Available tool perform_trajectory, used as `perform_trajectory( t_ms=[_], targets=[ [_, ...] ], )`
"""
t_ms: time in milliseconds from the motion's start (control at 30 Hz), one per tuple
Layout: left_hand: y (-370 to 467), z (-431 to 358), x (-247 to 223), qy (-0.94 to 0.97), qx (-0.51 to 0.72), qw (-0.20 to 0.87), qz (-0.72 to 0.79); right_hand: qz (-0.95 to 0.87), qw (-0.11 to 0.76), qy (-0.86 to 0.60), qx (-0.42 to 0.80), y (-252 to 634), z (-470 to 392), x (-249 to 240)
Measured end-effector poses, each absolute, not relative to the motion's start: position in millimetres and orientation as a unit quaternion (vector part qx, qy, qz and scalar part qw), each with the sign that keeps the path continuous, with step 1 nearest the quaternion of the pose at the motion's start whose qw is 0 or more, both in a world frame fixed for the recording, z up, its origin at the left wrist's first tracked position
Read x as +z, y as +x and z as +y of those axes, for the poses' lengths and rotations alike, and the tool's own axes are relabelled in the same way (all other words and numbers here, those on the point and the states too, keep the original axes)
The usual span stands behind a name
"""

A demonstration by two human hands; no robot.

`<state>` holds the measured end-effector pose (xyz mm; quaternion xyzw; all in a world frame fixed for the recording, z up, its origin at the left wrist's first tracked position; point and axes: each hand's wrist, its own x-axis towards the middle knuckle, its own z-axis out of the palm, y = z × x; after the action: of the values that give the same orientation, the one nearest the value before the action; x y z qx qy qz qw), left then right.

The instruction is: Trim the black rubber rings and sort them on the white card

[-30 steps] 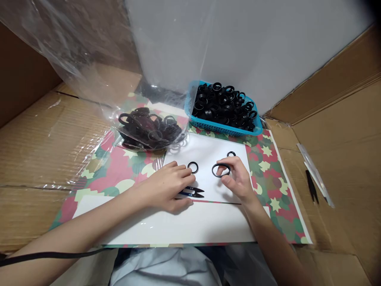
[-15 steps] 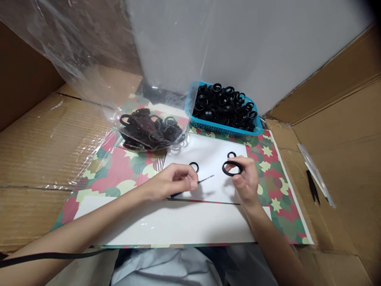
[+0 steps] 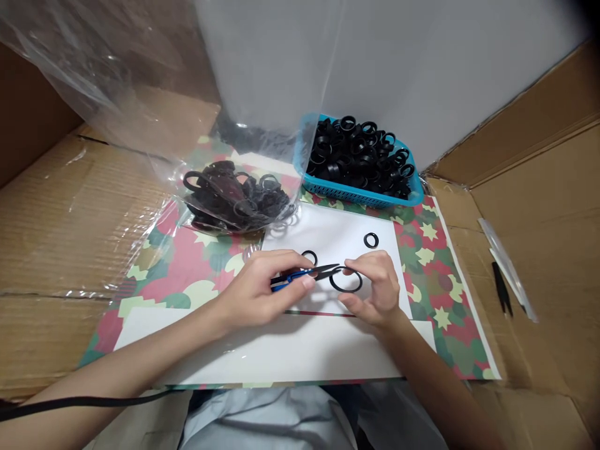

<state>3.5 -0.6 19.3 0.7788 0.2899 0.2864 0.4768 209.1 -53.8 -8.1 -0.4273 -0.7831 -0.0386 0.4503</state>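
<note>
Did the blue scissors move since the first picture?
Yes: rightward and up the picture, judged against the white sheet; the left hand holds the blue scissors.

head-worn view, forward and down

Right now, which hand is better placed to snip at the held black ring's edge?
Left, most likely: the left hand holds the blue-handled snips, blades pointing toward the upper edge of the black ring, while the right hand is occupied holding that ring. Whether blades touch it is unclear.
</note>
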Motion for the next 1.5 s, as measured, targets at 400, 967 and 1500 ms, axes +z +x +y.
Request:
perform_trajectory(
  t_ms=[400, 967, 1500],
  targets=[
    [2, -8, 20, 0.877, 0.395, 0.207, 0.180, -0.795, 0.455, -0.398, -0.047, 207, -60, -12],
    [1, -5, 17, 0.874, 0.389, 0.194, 0.216, -0.766, 0.487, -0.402, -0.117, 206, -60, -7],
    [3, -6, 14, 0.900, 0.354, 0.127, 0.219, -0.779, 0.440, -0.390, -0.217, 210, -62, -2]
  ],
)
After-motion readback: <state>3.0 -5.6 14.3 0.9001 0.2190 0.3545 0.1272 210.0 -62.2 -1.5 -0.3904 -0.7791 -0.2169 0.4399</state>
